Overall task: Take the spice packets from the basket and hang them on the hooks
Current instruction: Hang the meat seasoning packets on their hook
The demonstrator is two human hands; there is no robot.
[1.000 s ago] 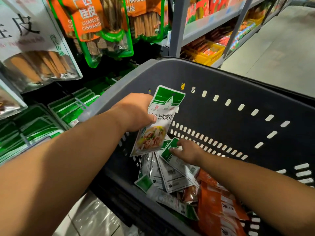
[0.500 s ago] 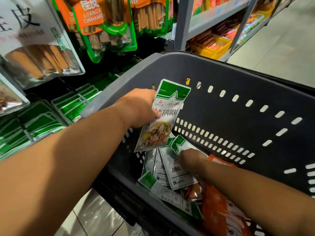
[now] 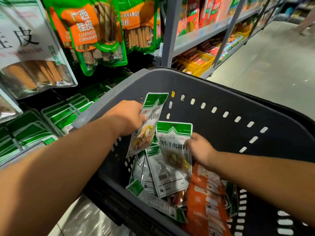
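A packet (image 3: pixel 150 120) is gripped by the left hand (image 3: pixel 129 118). The second packet (image 3: pixel 173 143), pinched only at its 3 o'clock edge by the right hand (image 3: pixel 199 149), may slip.

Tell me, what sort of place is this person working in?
Most likely a supermarket aisle: cinnamon bags hang on display, long shelves carry packaged goods, and a grey shopping basket holds spice packets.

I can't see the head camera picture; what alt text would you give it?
The left hand holds one green-and-white spice packet and the right hand holds a second packet, over a grey basket. More packets lie in it; cinnamon bags hang behind.
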